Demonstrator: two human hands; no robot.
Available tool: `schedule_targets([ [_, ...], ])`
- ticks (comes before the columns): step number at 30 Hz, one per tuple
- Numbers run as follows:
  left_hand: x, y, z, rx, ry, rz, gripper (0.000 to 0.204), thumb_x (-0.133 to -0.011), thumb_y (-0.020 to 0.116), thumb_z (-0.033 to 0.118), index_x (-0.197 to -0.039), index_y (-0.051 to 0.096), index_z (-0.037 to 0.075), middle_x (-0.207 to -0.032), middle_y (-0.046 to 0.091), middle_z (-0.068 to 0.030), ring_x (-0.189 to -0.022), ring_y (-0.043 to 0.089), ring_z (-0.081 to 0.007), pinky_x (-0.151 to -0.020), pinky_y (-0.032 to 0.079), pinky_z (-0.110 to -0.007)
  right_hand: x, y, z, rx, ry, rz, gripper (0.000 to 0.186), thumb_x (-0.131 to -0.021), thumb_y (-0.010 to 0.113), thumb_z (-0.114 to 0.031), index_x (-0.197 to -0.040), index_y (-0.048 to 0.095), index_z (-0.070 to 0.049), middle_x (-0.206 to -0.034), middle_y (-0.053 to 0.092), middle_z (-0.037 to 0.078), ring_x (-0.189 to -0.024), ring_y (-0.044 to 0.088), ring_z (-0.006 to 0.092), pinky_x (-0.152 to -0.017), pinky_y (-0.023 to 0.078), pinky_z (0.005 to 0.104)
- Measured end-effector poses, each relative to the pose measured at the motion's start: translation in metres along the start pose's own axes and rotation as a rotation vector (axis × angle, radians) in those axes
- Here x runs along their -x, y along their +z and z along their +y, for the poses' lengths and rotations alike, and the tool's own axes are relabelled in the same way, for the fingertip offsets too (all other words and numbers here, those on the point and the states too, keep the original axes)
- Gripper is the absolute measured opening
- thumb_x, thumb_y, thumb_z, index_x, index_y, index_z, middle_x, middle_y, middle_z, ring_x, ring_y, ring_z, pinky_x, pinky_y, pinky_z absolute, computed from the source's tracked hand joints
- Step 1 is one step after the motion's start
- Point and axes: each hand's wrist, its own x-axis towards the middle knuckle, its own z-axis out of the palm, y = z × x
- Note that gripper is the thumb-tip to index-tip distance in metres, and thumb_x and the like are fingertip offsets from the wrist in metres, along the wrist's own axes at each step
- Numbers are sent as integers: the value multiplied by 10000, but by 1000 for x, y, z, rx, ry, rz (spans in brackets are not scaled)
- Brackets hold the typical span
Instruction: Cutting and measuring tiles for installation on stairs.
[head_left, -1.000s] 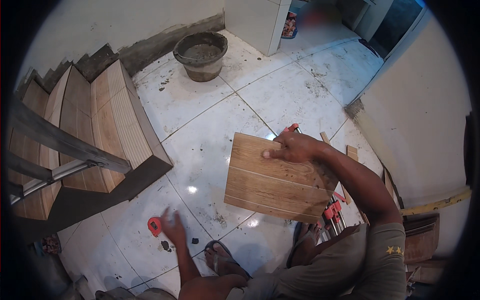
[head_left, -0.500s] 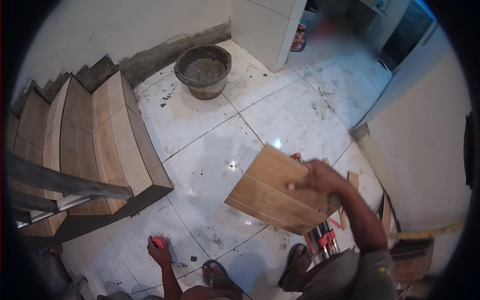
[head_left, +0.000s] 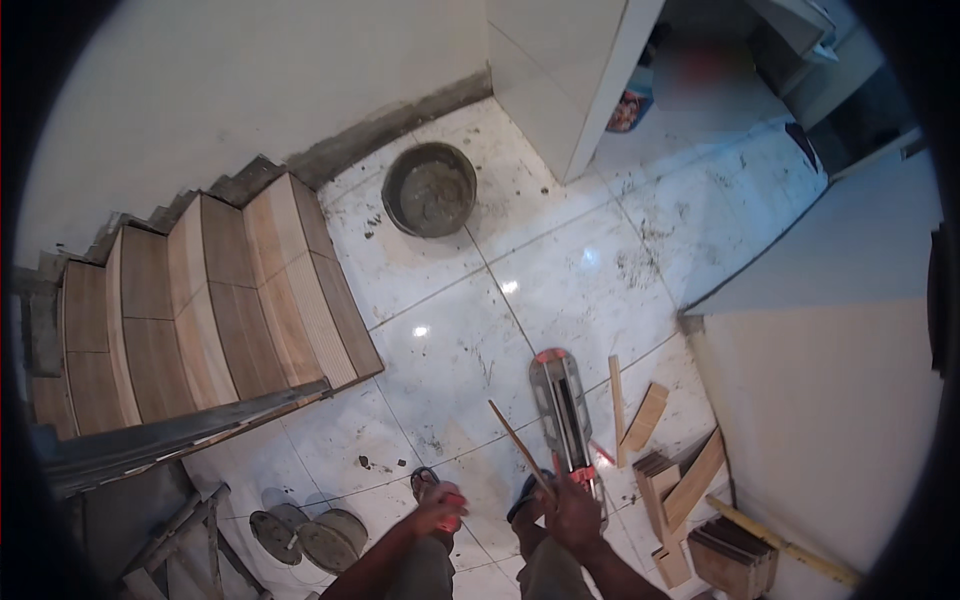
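Note:
My right hand (head_left: 575, 517), low in the middle, is closed on a wood-look tile (head_left: 518, 440). The tile shows nearly edge-on as a thin brown strip slanting up to the left. A red and grey tile cutter (head_left: 565, 412) lies on the floor beside it, its lower end partly behind that hand. To the left, over my left foot, my left hand (head_left: 436, 512) is closed around a small red tape measure (head_left: 452, 513), mostly hidden by the fingers.
Wood-look stairs (head_left: 235, 285) rise at the left. A bucket (head_left: 388, 205) of grey mortar stands near the far wall. Tile offcuts (head_left: 645, 418), stacked tiles (head_left: 728, 558) and a yellow level-like bar (head_left: 790, 545) lie at right. Round mortar-smeared lids (head_left: 335, 540) sit at lower left.
The tile has turned from showing its broad face to edge-on and come down closer to me, uncovering the cutter. My left hand has moved right with the tape measure. The view has shifted.

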Motion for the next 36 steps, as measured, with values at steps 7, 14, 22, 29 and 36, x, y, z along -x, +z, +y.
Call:
schedule_targets([
  [7,5,159,205,-265,65,-164,545,-1005,521,591,-1144,599,70,-1002,665,-66,-804,659,-162,-706,521,-320,-57,-43,-68,125,-77,-252,235,-889,645,-265,-1077,689,-129,-979,672,137,-957,660,360,-750,562,510],
  [14,-64,79,260,-548,47,18,859,-985,266,742,-1136,679,5,-1098,709,-199,-1101,661,-332,-1007,481,-431,-199,-59,-149,455,-392,-626,294,-831,656,-233,-1047,683,-35,-1078,646,176,-1095,614,357,-864,549,455],
  [22,-63,-26,231,287,28,360,559,-1079,406,471,-1341,563,4,-1294,625,-150,-1229,566,-253,-1086,413,-403,-313,-17,-260,326,-716,-717,469,-809,659,-162,-1242,601,11,-1251,576,178,-1190,558,351,-957,524,442],
  [29,-24,-86,346,557,-100,429,446,-1048,479,448,-1091,653,39,-946,697,-86,-866,662,-171,-810,538,-337,-413,11,-282,-433,-363,-720,433,-779,664,20,-1211,630,-6,-1165,659,152,-1078,649,301,-960,514,392],
  [36,-23,-117,396,525,120,504,560,-1005,477,543,-979,681,22,-830,696,-97,-718,655,-180,-654,524,-317,-553,120,-114,-857,1063,-327,400,-984,613,-335,-1320,550,-127,-1281,598,70,-1135,574,280,-939,482,483],
])
